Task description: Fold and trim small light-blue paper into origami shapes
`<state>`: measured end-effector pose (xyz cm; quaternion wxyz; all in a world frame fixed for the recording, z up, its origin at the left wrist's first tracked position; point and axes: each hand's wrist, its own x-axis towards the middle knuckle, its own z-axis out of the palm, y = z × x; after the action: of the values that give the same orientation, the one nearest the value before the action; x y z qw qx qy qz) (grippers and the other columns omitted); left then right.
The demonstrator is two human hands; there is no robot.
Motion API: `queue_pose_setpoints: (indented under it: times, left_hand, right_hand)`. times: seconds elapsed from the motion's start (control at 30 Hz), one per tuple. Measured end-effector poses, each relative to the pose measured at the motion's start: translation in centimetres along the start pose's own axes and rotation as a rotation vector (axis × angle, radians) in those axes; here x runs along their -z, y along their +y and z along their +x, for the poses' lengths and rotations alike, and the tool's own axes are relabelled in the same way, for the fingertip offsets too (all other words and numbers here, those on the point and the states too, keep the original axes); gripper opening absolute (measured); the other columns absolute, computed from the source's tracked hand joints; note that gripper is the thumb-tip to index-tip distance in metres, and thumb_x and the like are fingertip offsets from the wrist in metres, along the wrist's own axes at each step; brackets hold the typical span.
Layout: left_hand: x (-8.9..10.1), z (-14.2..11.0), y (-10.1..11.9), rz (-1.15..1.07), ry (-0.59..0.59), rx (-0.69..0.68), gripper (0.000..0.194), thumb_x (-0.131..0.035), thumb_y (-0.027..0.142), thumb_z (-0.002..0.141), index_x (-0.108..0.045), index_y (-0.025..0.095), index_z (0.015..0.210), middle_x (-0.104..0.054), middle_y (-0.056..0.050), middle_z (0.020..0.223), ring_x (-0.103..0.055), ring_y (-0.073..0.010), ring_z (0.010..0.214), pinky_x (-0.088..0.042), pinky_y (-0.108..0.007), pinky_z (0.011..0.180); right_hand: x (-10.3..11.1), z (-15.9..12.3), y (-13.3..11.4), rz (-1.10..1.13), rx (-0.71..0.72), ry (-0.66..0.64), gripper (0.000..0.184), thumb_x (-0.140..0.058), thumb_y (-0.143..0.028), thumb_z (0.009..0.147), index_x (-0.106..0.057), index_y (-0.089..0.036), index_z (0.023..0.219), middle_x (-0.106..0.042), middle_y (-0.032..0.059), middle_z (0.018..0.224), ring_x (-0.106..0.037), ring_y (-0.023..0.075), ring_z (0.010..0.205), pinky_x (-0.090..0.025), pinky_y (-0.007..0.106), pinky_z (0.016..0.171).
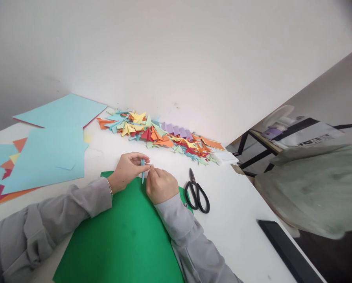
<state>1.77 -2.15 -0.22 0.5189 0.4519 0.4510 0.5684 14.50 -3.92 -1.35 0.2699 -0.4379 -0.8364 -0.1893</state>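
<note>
My left hand (pixel 128 169) is closed in a pinch on a small light-blue folded paper piece (pixel 143 173), which hangs upright and narrow from the fingertips. Close beside it, my right hand (pixel 162 184) has its thumb and fingers pressed together. A tiny whitish bit shows at those right fingertips, too small to name. Both hands are over the far edge of a green sheet (pixel 125 232). To the right of my right hand lies a pair of black-handled scissors (pixel 197 192), blades pointing away from me.
Along the wall stretches a pile of colourful folded paper planes (pixel 155 135). Large light-blue sheets (pixel 52 157) cover the table's left side, with coloured scraps around them. A black flat object (pixel 288 247) lies by the right table edge. Beyond that edge stands a black-framed shelf (pixel 261 141).
</note>
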Motion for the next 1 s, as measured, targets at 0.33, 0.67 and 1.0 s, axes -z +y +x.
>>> queue_pose_setpoints:
  times: [0.33, 0.67, 1.0]
  left_hand:
    - [-0.1, 0.0, 0.0, -0.014, -0.018, -0.023, 0.03, -0.075, 0.018, 0.048, -0.065, 0.012, 0.076, -0.066, -0.003, 0.073, -0.059, -0.0132, 0.07, -0.047, -0.026, 0.063]
    - [-0.1, 0.0, -0.2, -0.038, -0.061, -0.063, 0.024, -0.07, 0.01, 0.051, -0.064, 0.012, 0.074, -0.066, -0.003, 0.073, -0.06, -0.0133, 0.072, -0.048, -0.027, 0.067]
    - [0.0, 0.0, -0.4, 0.063, -0.093, -0.098, 0.024, -0.07, 0.012, 0.053, -0.064, 0.012, 0.076, -0.067, -0.005, 0.077, -0.062, -0.0154, 0.074, -0.05, -0.028, 0.07]
  right_hand:
    - [-1.1, 0.6, 1.3, 1.297, -1.109, 0.01, 0.02, -0.053, -0.03, 0.073, -0.06, -0.014, 0.063, -0.063, 0.0018, 0.052, -0.056, 0.0115, 0.04, -0.046, 0.022, 0.04]
    - [0.6, 1.9, 1.8, 1.785, -1.356, -0.428, 0.032, -0.043, -0.018, 0.081, -0.061, -0.01, 0.056, -0.062, 0.0033, 0.044, -0.055, 0.0096, 0.033, -0.043, 0.017, 0.033]
    - [0.1, 1.6, 1.6, 1.774, -1.269, -0.348, 0.019, -0.056, -0.019, 0.071, -0.059, -0.012, 0.054, -0.061, 0.0013, 0.042, -0.054, 0.0091, 0.032, -0.042, 0.016, 0.031]
